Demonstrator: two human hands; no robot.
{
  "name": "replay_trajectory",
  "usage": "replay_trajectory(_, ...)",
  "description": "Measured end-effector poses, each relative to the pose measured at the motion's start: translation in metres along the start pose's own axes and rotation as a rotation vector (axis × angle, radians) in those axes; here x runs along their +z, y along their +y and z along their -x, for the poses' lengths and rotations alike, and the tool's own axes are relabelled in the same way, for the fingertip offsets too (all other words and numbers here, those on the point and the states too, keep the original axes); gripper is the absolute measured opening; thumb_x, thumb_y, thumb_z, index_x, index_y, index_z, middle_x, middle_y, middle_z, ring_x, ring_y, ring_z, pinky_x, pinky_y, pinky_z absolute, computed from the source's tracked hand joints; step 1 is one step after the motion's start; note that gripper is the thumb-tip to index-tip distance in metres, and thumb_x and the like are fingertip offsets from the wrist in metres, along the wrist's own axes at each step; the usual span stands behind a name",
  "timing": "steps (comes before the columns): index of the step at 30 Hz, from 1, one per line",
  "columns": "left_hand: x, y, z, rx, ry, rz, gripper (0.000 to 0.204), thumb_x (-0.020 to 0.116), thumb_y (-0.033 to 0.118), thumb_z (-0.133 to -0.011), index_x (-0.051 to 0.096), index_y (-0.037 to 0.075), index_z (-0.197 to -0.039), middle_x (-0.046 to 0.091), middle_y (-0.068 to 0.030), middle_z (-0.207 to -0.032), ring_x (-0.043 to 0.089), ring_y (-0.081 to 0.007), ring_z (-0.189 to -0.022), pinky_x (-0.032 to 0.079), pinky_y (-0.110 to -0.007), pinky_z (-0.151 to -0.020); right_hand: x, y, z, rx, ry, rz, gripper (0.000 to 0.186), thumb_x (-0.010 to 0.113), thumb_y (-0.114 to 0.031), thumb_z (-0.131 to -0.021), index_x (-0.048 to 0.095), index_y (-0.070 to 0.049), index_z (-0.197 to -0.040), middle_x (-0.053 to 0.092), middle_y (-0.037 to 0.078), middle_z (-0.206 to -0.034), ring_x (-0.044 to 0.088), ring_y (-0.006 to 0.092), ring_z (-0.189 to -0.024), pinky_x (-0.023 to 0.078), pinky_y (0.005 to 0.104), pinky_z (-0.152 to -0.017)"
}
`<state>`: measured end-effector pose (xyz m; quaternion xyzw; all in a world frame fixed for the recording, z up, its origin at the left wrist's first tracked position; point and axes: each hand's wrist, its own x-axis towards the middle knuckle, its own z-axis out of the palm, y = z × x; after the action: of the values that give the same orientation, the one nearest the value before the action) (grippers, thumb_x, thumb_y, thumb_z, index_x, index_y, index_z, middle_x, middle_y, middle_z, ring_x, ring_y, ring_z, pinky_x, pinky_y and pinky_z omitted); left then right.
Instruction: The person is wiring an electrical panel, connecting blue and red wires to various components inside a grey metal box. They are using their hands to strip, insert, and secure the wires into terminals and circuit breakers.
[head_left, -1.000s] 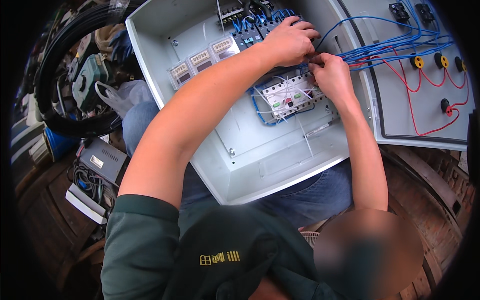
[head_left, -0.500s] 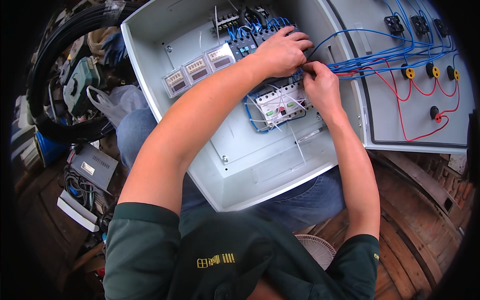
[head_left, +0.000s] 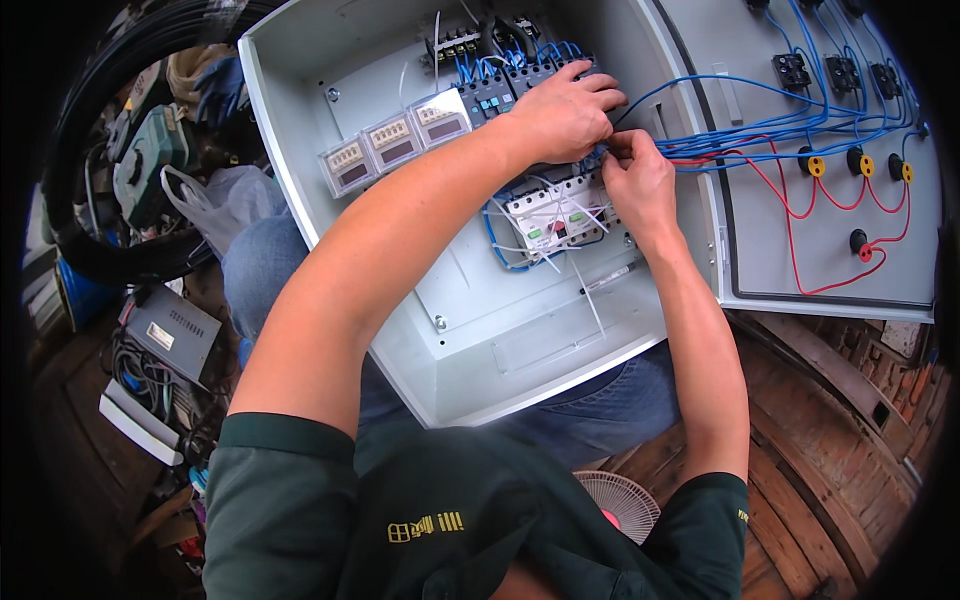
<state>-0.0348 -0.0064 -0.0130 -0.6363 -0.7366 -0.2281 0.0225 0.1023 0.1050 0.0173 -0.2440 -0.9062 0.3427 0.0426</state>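
My left hand (head_left: 567,112) reaches over the row of dark contactors (head_left: 490,97) in a grey metal control box (head_left: 440,385). Its outer fingers are bent and spread, while its thumb and index finger are tucked out of sight by the wiring. Close beside it, my right hand (head_left: 640,185) is closed in a pinch where blue wires (head_left: 690,150) and red wires (head_left: 705,160) enter from the door. What the fingertips grip is hidden. Just below the hands sit white circuit breakers (head_left: 555,222), with white cable ties (head_left: 587,290) and blue wire around them.
The open box door (head_left: 770,225) at right carries black switch blocks (head_left: 791,70) and yellow-ringed parts (head_left: 862,162). Three clear-covered meters (head_left: 392,138) line the box's left. On the floor lie a black hose coil (head_left: 65,180), a plastic bag (head_left: 215,195) and a grey unit (head_left: 172,335).
The view has shifted slightly, with the door and its parts sitting a little lower. Both hands stay at the same wiring spot, and the right hand's fingers have moved slightly.
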Motion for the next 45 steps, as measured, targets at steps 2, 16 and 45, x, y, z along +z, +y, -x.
replay_trajectory(2, -0.001, 0.000, -0.001, 0.008, -0.015, -0.027, 0.012, 0.073, 0.017, -0.073, 0.079, 0.013, -0.083, 0.062, -0.0062, -0.129, 0.049, -0.0248, -0.132, 0.032, -0.050, -0.115, 0.000, 0.001, 0.000, 0.003, 0.001, -0.002, 0.018, 0.068, -0.004, -0.086, 0.064, 0.004, -0.101, 0.073, 0.015, -0.087, 0.073, 0.0237, -0.077, 0.055, 0.0338, -0.071)
replay_trajectory(16, 0.001, 0.002, 0.000, 0.004, 0.003, -0.036, 0.013, 0.072, 0.019, -0.073, 0.079, 0.014, -0.083, 0.062, -0.0067, -0.130, 0.050, -0.0253, -0.131, 0.034, -0.050, -0.114, 0.001, 0.002, -0.001, -0.061, 0.006, 0.099, 0.016, 0.067, -0.008, -0.085, 0.067, 0.004, -0.097, 0.072, 0.019, -0.088, 0.071, 0.0309, -0.078, 0.054, 0.0372, -0.073)
replay_trajectory(45, -0.003, 0.005, -0.003, -0.061, -0.033, 0.010, 0.014, 0.073, 0.019, -0.071, 0.080, 0.016, -0.084, 0.060, -0.0063, -0.134, 0.048, -0.0254, -0.133, 0.031, -0.048, -0.116, 0.000, 0.007, -0.001, -0.325, -0.017, 0.406, 0.007, 0.061, -0.006, -0.085, 0.059, -0.001, -0.089, 0.067, 0.022, -0.085, 0.066, 0.0431, -0.080, 0.054, 0.0513, -0.069)
